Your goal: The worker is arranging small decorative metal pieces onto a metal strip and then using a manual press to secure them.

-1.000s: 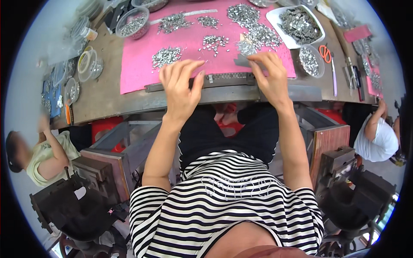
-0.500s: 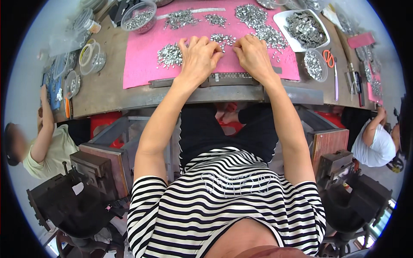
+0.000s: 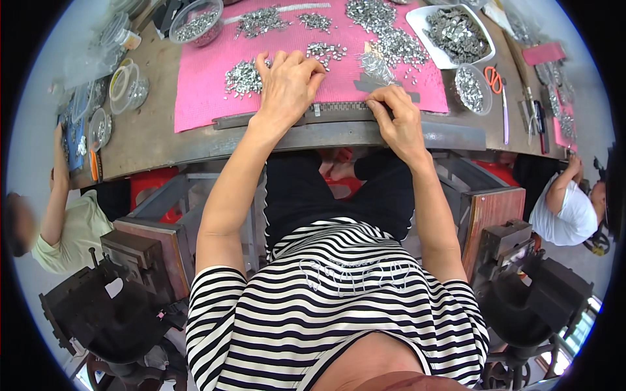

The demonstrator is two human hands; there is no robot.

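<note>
My left hand (image 3: 287, 86) is over the pink mat (image 3: 195, 98), beside a pile of small silvery metal pieces (image 3: 242, 79). Its fingers are bent and their tips are hidden, so whatever they grip does not show. My right hand (image 3: 399, 120) is at the right end of a narrow toothed metal bar (image 3: 336, 107) along the table's near edge. Thumb and fingers are drawn together there; anything between them is too small to make out. Just beyond that hand lie thin metal pins (image 3: 377, 65) and a flat grey strip (image 3: 365, 85). More loose pieces (image 3: 326, 51) lie between the hands.
Farther back are more metal heaps (image 3: 261, 23) and a clear tub of parts (image 3: 197, 26). To the right stand a white tray (image 3: 450, 36) and a small tub (image 3: 472, 88), with orange-handled scissors (image 3: 493, 79) beside them. People sit at both sides.
My right hand has drawn back toward me from the loose pieces to the bar's right end, uncovering the pins and grey strip. My left hand stays near the left pile. The view has shifted slightly.
</note>
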